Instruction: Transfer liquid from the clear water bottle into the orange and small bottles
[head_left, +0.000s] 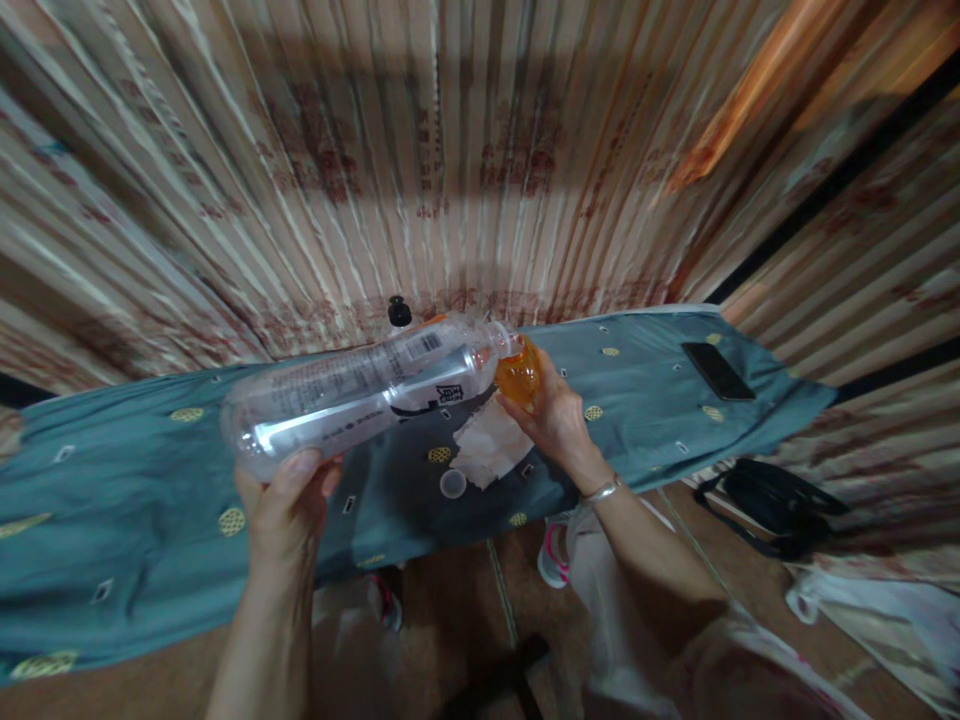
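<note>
My left hand (289, 500) is closed around the base end of a large clear plastic bottle (360, 395) with a printed label. The bottle lies nearly level in the air, its neck pointing right and slightly up. My right hand (559, 415), a bracelet on its wrist, is wrapped round a small amber-orange container (519, 375). The container meets the bottle's mouth; whether liquid passes between them I cannot tell. Below them, a crumpled white tissue (491, 440) lies on the blue-green cloth (405, 510), beside a round whitish cap (453, 484).
Behind the large bottle, a small item with a black top (400, 311) stands near the patterned curtain (465, 180). A black phone (718, 371) lies at the cloth's right end. On the floor to the right sits a black bag (780, 500).
</note>
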